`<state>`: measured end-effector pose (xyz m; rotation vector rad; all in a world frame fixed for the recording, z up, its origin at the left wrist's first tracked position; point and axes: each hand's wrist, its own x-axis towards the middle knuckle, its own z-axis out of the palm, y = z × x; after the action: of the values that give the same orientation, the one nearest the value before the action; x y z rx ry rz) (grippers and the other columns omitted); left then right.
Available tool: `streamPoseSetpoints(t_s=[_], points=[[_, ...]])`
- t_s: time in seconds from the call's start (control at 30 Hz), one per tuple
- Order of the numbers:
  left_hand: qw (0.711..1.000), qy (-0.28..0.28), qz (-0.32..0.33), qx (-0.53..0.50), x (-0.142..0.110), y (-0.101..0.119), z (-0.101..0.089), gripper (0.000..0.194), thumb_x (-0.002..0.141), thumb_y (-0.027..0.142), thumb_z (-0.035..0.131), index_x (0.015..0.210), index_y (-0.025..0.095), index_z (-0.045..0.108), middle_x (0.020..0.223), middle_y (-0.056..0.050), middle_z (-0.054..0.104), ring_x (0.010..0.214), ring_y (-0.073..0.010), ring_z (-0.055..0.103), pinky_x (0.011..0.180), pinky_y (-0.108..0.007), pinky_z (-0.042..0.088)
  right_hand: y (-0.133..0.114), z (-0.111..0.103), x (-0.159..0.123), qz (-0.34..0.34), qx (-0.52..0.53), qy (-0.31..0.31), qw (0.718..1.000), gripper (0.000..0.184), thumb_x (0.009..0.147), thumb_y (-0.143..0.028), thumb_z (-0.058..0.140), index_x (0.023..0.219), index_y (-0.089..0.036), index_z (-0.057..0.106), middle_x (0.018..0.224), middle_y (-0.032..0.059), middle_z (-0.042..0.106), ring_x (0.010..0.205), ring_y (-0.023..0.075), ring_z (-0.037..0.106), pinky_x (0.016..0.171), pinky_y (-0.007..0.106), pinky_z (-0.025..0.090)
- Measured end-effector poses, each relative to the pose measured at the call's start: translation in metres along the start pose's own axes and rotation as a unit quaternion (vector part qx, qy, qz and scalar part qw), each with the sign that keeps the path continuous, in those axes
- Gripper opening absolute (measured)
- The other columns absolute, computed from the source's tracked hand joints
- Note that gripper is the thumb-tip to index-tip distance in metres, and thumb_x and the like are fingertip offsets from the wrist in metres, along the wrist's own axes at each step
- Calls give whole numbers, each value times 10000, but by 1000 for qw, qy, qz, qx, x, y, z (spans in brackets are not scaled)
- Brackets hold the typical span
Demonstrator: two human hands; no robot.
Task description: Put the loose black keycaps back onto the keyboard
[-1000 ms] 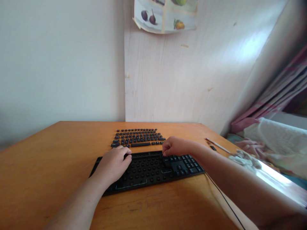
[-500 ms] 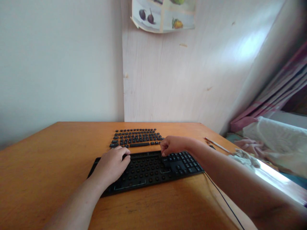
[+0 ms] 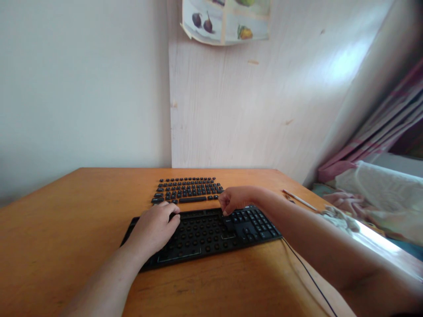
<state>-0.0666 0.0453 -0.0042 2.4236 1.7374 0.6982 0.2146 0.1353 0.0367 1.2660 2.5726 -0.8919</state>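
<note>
A black computer keyboard point(image 3: 205, 240) lies on the desk at a slight slant. Its left and middle part shows bare key posts without caps, while the number pad side on the right still carries keys. My left hand point(image 3: 161, 224) rests over the keyboard's left part, fingers curled at its far edge and thumb on top. At the keyboard's far edge, right of the middle, my right hand point(image 3: 228, 201) is closed in a pinch with knuckles up. Whatever is between its fingertips is hidden. Just beyond the keyboard lie loose black keycaps point(image 3: 193, 192), laid out in rows.
The wooden desk point(image 3: 82, 211) meets a wall behind, where a sheet with painted fruit point(image 3: 224, 22) hangs. A thin cable point(image 3: 309, 275) runs from the keyboard toward the front right. On the right lie a slim pencil-like stick point(image 3: 300, 199) and a crumpled cloth point(image 3: 339, 220).
My right hand has shifted very slightly left at the keyboard's far edge, still pinched. My left hand stays in place on the keyboard.
</note>
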Motion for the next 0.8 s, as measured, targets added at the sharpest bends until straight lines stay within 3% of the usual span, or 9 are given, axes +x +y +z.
streamPoseSetpoints(t_s=[0.27,0.37,0.5,0.6,0.8], points=[[1000,-5,-9,2,0,1,-2,200,855,316,459,894,232,635,930,-35,641,878,-199,587,737,-296,406,-1,2,-3,-11,-18,23,1000,119,674,-212,666,760,-142,622,638,-36,556,601,92,487,553,205,348],[1000,-5,-8,-3,0,2,-2,210,857,316,455,913,230,638,944,-39,640,885,-199,586,746,-297,409,-4,2,-13,-27,3,89,996,86,718,-191,595,775,-138,632,677,-12,590,616,97,508,566,211,368],[1000,-5,-6,-1,1,1,-1,210,855,317,460,901,223,642,927,-41,636,880,-199,583,752,-299,409,-15,4,-33,-14,25,207,978,221,731,-140,518,913,-141,644,732,15,641,615,109,528,559,220,385],[1000,-2,-3,2,1,1,-1,205,853,317,462,894,227,641,919,-37,636,874,-200,582,745,-302,407,-27,11,-49,-15,2,255,967,309,748,-132,504,1033,-150,624,781,33,672,663,130,560,611,241,410],[1000,2,8,7,0,1,-1,196,852,309,459,895,231,634,920,-33,637,874,-198,581,746,-301,399,-45,33,-67,-8,-99,330,939,300,830,-182,476,1106,-169,593,892,85,676,851,198,584,776,311,417]])
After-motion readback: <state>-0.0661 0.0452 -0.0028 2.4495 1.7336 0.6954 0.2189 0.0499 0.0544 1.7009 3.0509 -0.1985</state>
